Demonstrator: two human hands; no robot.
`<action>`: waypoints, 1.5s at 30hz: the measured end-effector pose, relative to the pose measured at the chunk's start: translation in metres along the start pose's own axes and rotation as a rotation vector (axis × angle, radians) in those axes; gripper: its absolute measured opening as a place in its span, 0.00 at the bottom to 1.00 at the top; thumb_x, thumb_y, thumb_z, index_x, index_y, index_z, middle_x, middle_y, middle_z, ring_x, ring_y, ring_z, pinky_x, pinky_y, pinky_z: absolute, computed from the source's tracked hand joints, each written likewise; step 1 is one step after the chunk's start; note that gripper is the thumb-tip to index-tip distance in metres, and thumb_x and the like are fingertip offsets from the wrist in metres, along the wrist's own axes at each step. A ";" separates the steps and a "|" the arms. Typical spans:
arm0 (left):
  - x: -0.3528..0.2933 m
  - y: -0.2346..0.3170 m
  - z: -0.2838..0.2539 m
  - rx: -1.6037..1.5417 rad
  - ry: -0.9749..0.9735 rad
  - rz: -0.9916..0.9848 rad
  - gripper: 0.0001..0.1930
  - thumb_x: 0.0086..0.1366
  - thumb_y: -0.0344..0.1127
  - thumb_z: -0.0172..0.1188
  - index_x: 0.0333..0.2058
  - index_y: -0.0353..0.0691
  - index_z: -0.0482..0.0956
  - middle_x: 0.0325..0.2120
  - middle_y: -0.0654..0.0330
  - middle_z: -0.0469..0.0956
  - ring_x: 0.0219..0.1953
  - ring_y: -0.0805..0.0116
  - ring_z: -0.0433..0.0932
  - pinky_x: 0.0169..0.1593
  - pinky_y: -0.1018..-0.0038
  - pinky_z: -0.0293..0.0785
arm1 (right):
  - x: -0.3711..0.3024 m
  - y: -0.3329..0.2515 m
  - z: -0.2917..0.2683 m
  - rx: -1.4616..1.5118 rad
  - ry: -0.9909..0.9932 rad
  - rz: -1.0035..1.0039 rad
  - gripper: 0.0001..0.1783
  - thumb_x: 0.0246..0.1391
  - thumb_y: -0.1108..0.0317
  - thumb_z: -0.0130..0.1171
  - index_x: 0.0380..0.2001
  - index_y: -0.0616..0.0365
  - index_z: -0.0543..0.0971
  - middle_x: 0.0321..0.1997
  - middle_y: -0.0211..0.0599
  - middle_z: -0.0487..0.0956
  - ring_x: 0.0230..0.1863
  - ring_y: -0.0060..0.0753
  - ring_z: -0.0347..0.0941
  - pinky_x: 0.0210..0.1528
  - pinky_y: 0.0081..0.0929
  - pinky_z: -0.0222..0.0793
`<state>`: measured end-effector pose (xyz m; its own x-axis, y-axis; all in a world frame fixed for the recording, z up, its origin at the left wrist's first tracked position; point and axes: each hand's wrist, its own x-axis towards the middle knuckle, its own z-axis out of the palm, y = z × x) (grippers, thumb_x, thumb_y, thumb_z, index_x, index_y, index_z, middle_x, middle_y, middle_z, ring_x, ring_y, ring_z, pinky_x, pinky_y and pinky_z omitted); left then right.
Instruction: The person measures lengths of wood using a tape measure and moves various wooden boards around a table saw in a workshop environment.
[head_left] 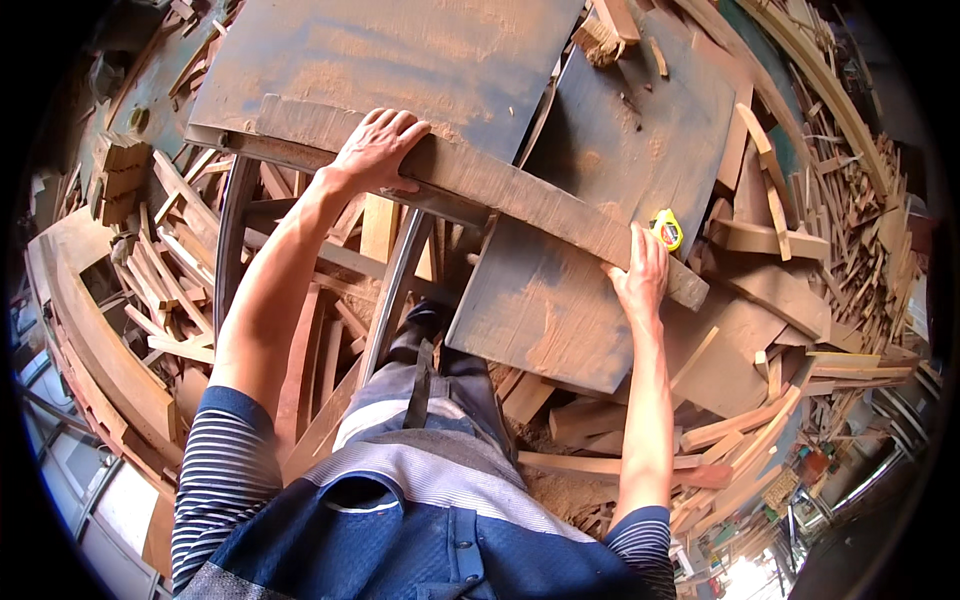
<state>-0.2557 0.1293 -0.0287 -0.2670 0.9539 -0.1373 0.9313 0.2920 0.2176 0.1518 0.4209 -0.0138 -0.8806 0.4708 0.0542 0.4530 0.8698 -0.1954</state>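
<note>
A long wooden plank [530,195] lies along the near edge of a sawdust-covered metal table [400,60], its right end reaching over a lower metal plate [560,300]. My left hand [378,150] grips the plank left of its middle, fingers over the top and thumb at the near side. Close to the plank's right end, my right hand [642,270] is wrapped over it, thumb on the near edge. A yellow-green tape measure [666,230] rests just beyond my right fingers.
A second metal plate [640,130] adjoins the table, with a wood block [605,35] at its far end. Heaps of offcuts [840,200] crowd the right. More scrap strips [165,270] and a curved board [110,350] lie left. A metal table leg [398,290] stands near my legs.
</note>
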 end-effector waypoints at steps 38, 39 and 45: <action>0.063 -0.022 -0.010 -0.018 0.033 -0.025 0.53 0.40 0.50 0.86 0.64 0.41 0.69 0.55 0.50 0.73 0.64 0.47 0.70 0.71 0.54 0.62 | -0.096 -0.022 -0.080 0.414 0.115 0.461 0.51 0.35 0.66 0.86 0.65 0.61 0.74 0.65 0.54 0.78 0.67 0.57 0.74 0.68 0.47 0.71; 0.051 -0.019 -0.010 -0.033 0.012 -0.029 0.53 0.40 0.51 0.86 0.64 0.41 0.69 0.55 0.49 0.73 0.64 0.46 0.70 0.71 0.54 0.62 | -0.107 -0.031 -0.085 0.410 0.136 0.456 0.50 0.37 0.65 0.85 0.65 0.63 0.74 0.64 0.54 0.78 0.66 0.56 0.74 0.68 0.46 0.70; -0.013 0.003 0.010 -0.007 0.032 0.019 0.54 0.39 0.55 0.85 0.64 0.43 0.68 0.52 0.50 0.73 0.61 0.48 0.71 0.70 0.53 0.62 | -0.169 -0.073 -0.090 0.389 0.254 0.490 0.49 0.39 0.65 0.85 0.65 0.63 0.74 0.64 0.53 0.79 0.66 0.54 0.75 0.69 0.45 0.69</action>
<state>-0.2470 0.1173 -0.0357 -0.2569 0.9610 -0.1025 0.9346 0.2740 0.2268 0.2802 0.2907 0.0798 -0.5050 0.8585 0.0887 0.6668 0.4533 -0.5915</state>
